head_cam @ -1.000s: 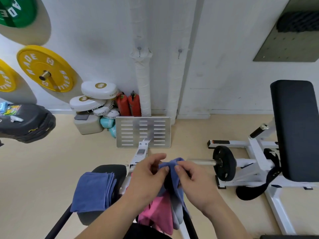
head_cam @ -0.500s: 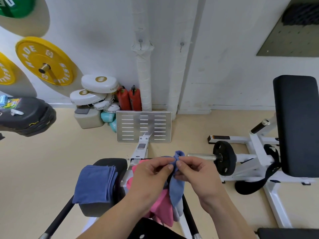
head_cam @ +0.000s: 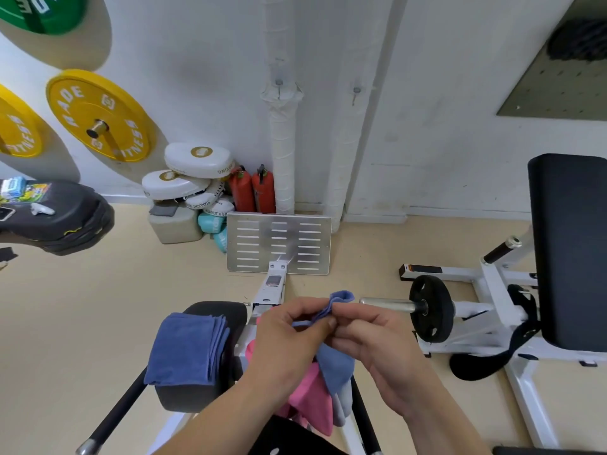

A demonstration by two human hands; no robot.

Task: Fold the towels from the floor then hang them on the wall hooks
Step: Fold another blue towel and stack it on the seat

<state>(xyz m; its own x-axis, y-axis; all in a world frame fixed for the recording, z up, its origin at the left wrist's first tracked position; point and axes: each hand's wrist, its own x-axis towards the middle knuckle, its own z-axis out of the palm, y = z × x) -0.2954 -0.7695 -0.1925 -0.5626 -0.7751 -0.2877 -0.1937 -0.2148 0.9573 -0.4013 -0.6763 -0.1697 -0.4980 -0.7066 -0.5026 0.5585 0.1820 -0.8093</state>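
At lower centre, my left hand [head_cam: 292, 333] and right hand [head_cam: 377, 336] now pinch one corner of the blue towel [head_cam: 335, 362] closed between them, raised higher than before. Corners are matched; the wall hooks [head_cam: 279, 83] remain bare.

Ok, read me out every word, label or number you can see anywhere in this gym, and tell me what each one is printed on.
"ADE" and "FITNESS": white letters on the round yellow weight plate on the wall.
"STARLIGHT": black print on a lower white padded boxing mitt; the letters on the top white mitt read mirrored.
Letters on the green weight plate at top left are cut off.
The small label on the white machine rail is too blurred to read.
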